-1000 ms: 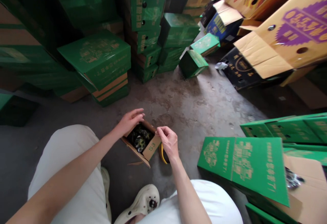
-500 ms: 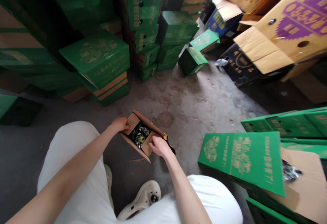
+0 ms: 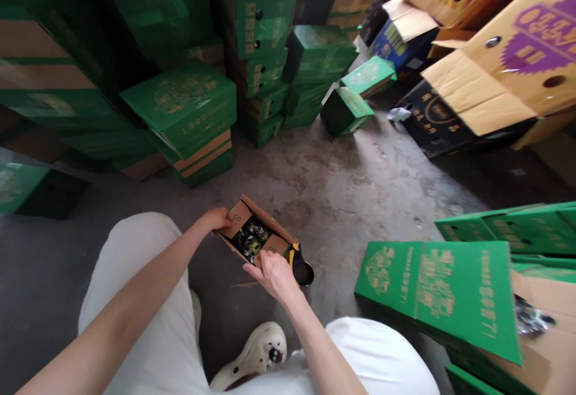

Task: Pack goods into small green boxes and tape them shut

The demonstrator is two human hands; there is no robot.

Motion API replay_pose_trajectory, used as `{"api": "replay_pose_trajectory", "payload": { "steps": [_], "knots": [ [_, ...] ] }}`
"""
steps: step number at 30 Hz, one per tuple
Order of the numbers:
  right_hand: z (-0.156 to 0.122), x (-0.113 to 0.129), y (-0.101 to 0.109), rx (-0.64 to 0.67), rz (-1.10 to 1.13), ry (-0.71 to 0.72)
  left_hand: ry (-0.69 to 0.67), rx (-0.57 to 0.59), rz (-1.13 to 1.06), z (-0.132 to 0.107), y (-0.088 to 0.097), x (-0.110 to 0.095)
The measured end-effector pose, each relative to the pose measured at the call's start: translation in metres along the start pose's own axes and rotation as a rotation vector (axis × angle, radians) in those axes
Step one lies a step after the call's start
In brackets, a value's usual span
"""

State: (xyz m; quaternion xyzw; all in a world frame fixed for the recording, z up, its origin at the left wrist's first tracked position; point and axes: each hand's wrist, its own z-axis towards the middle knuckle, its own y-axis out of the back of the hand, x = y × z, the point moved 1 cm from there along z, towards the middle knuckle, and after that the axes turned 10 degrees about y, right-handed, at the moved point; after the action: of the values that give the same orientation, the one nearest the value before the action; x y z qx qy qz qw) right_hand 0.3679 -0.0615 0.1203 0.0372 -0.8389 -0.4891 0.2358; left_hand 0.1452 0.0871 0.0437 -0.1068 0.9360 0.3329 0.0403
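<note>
From far off, I have my left hand (image 3: 216, 219) pinching the box (image 3: 267, 218); my right hand (image 3: 275, 270), thumb spread, touches a flap (image 3: 277, 244). Pushing too hard could bend it.

One head-worn camera looks forward and down — the knees (image 3: 146, 248) closest, the hands (image 3: 277, 272) and floor (image 3: 360, 182) a little beyond, the stacked boxes (image 3: 262, 23) farthest.
</note>
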Motion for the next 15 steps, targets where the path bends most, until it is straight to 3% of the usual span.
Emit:
{"api": "replay_pose_trajectory", "payload": {
  "steps": [6, 10, 13, 15],
  "knots": [
    [0.004, 0.000, 0.004, 0.094, 0.279, -0.086, -0.046, 0.076, -0.108, -0.009, 0.006, 0.004],
    [0.004, 0.001, 0.001, 0.076, 0.356, -0.094, -0.052, 0.258, -0.373, -0.028, 0.018, 0.011],
    [0.004, 0.004, 0.001, 0.097, 0.295, -0.085, -0.274, 0.372, -0.517, -0.040, 0.029, 0.022],
    [0.004, 0.006, 0.002, 0.116, 0.265, -0.074, -0.461, 0.369, -0.457, -0.043, 0.032, 0.030]
  ]
}}
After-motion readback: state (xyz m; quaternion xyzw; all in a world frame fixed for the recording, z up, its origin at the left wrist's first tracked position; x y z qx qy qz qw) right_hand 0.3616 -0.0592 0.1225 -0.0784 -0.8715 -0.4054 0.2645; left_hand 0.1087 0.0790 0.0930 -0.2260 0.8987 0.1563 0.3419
